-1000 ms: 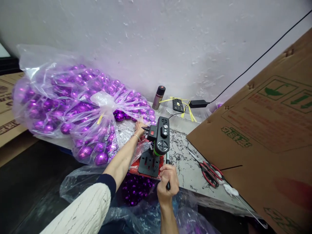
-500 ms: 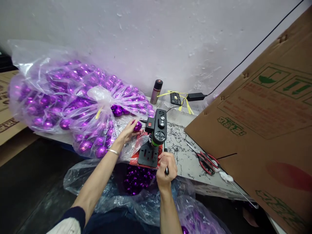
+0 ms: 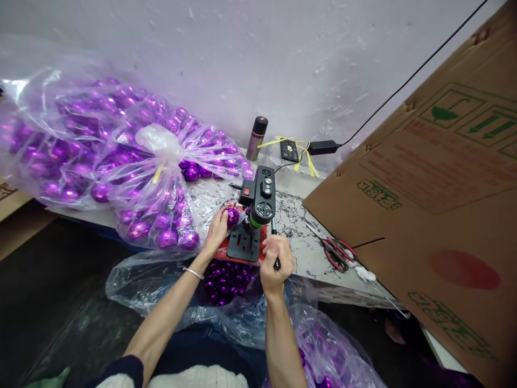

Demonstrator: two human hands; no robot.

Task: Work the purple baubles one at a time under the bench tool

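Note:
Between the fingers of my left hand [image 3: 217, 233] is a shiny purple bauble [image 3: 233, 216], held just left of the drill head. The small black bench drill press [image 3: 264, 195] stands on the table, with its slotted base plate [image 3: 243, 245] over a red sheet. My right hand [image 3: 278, 260] is wrapped round the press's lever handle [image 3: 277, 264], right of the base. Whether the bauble touches the drill's tip is hidden by the drill head. Below the table edge, an open plastic bag [image 3: 141, 288] holds many purple baubles [image 3: 228, 283].
A large tied clear bag [image 3: 159, 143] of purple baubles fills the left. Behind the press are a spray can [image 3: 257, 138] and a black power adapter [image 3: 324, 147]. Red-handled scissors [image 3: 337, 253] lie by a big cardboard box [image 3: 424, 215]. Dark shavings [image 3: 293, 231] litter the table.
My left hand has brought the bauble rightward and lower, close beside the drill head. My right hand keeps its grip on the lever. The whole view has shifted slightly.

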